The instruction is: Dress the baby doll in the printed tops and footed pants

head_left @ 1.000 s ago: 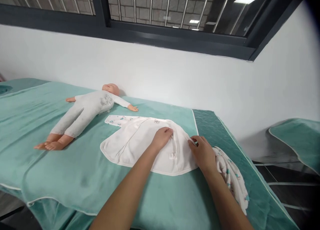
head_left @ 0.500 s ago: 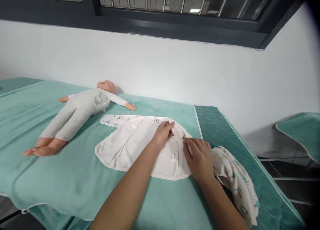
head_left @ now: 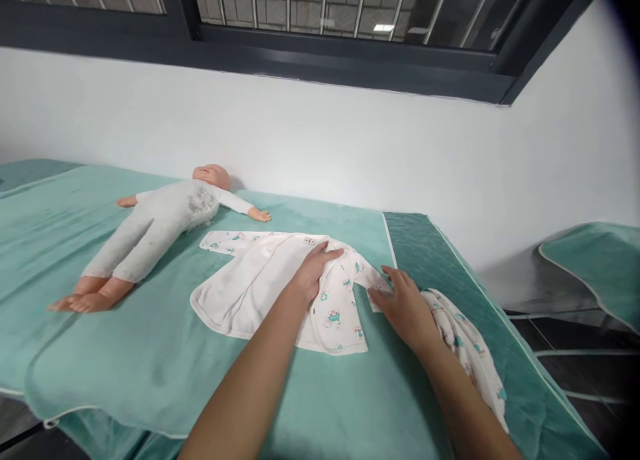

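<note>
A small white baby shirt [head_left: 260,280] with a teal and red print lies spread on the green cover. Its left front is folded open, showing the plain inside, while the right front lies printed side up. My left hand [head_left: 316,268] rests on the shirt near the collar, thumb and fingers apart. At the end of the right sleeve is my right hand [head_left: 397,297], its thumb and fingers spread at the cuff. A doll [head_left: 170,213] in a white suit lies on its back to the left, arms out.
A crumpled printed cloth [head_left: 467,343] lies beside my right forearm. The green cover [head_left: 125,360] spreads over the bed, with a darker quilted cover [head_left: 420,247] at right. Behind are a white wall and a barred window [head_left: 310,10]. Another green-covered surface [head_left: 600,267] stands far right.
The shirt's right front has turned over from plain inside to printed side up, and its right sleeve now lies out to the right. Both hands have opened. The view has shifted slightly.
</note>
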A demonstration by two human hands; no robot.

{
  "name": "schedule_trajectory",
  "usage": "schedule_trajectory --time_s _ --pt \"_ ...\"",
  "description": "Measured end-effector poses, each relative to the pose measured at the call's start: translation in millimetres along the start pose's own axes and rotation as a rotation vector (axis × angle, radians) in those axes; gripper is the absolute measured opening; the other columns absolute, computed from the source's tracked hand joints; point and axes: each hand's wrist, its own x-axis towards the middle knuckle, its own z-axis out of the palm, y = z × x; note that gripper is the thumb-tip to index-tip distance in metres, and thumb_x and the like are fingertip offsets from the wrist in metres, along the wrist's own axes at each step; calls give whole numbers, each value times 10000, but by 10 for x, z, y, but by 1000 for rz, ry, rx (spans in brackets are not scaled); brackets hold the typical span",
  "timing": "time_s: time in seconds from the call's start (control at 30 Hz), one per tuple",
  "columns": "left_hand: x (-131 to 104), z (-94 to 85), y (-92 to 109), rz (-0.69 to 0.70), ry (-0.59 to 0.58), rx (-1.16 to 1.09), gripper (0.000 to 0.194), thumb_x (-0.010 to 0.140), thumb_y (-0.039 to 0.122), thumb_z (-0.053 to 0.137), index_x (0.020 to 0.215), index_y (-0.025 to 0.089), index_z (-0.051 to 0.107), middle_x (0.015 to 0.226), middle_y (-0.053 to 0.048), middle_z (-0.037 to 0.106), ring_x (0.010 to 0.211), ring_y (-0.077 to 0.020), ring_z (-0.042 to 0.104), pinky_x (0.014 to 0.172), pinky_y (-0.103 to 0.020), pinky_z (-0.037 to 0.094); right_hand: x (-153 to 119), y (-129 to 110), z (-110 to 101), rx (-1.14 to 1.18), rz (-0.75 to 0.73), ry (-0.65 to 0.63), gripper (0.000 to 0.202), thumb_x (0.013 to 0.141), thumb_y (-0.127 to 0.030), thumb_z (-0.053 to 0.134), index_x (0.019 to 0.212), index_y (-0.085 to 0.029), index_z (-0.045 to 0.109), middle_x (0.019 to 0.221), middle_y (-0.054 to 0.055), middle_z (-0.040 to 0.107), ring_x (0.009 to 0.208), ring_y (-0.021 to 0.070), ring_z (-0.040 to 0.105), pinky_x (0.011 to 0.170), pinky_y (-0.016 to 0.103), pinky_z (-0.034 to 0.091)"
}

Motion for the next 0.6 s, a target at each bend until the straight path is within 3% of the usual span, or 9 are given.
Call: schedule_trajectory --time_s 0.13,0.23,0.33,0.47,0.6 --pt "-58 -42 -23 87 -8 178 1019 629 218 821 1511 276 314 1465 -161 488 1162 -305 633 881 -388 559 32 136 -22 -132 -43 -33 326 900 -283 523 1209 -215 599 1131 76 648 1060 267 566 836 374 452" --pt "-21 -66 -74 158 31 266 993 617 124 750 1503 278 329 1497 -139 452 1223 -305 587 953 -399 521 115 186 -124 -270 -148 159 315 889 -139 478 1143 -210 649 1064 74 654 1007 252 535 840 367 404" --pt "52 -67 -135 242 136 385 829 648 112 671 1435 228 439 1431 -124 524 1247 -288 559 1022 -390 464 168 244 -182 -389 -165 332 315 905 -120 463 1122 -214 670 1066 78 654 971 257 510 801 372 365" --pt "84 -32 -150 316 252 527 556 725 177 617 1280 206 590 1310 -108 615 1192 -269 580 1003 -367 450 98 285 -99 -449 -131 223 363 864 -77 483 1154 -213 655 1138 84 652 1038 286 509 818 400 353" --pt "15 10 -102 340 299 573 365 803 276 585 1154 200 644 1130 -91 678 1025 -234 624 913 -345 469 11 251 13 -381 -123 145 425 816 -19 470 1161 -193 647 1230 74 638 1095 274 527 934 423 366"
